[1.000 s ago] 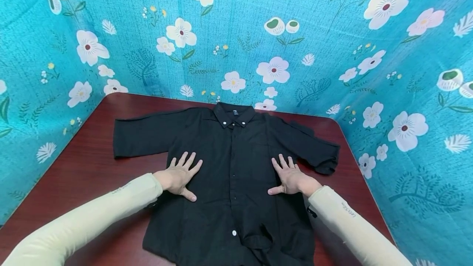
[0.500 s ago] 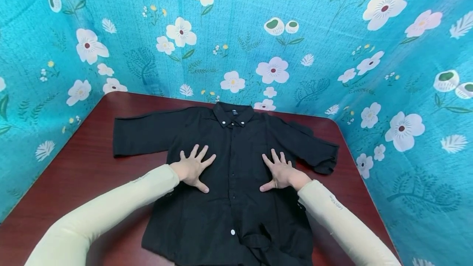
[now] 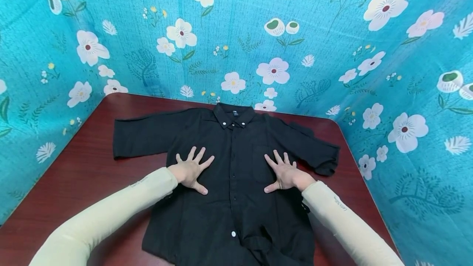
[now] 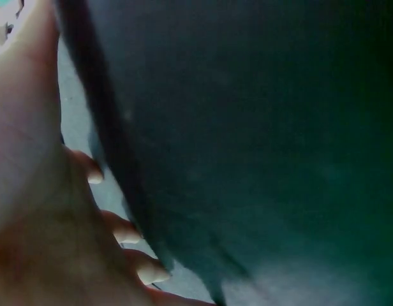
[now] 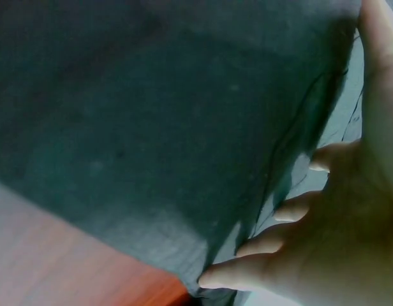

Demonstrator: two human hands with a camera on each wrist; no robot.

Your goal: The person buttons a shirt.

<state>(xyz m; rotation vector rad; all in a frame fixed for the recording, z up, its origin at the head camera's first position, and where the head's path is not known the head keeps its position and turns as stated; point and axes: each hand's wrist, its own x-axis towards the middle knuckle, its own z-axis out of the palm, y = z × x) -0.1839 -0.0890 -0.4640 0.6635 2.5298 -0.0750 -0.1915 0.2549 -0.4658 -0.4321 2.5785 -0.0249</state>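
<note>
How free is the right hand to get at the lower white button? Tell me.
Probably yes: the right hand lies spread on the black shirt, gripping nothing, and the white button sits uncovered beside a fold.

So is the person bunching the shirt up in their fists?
No, the left hand and the right hand both rest on the black shirt with their fingers spread.
</note>
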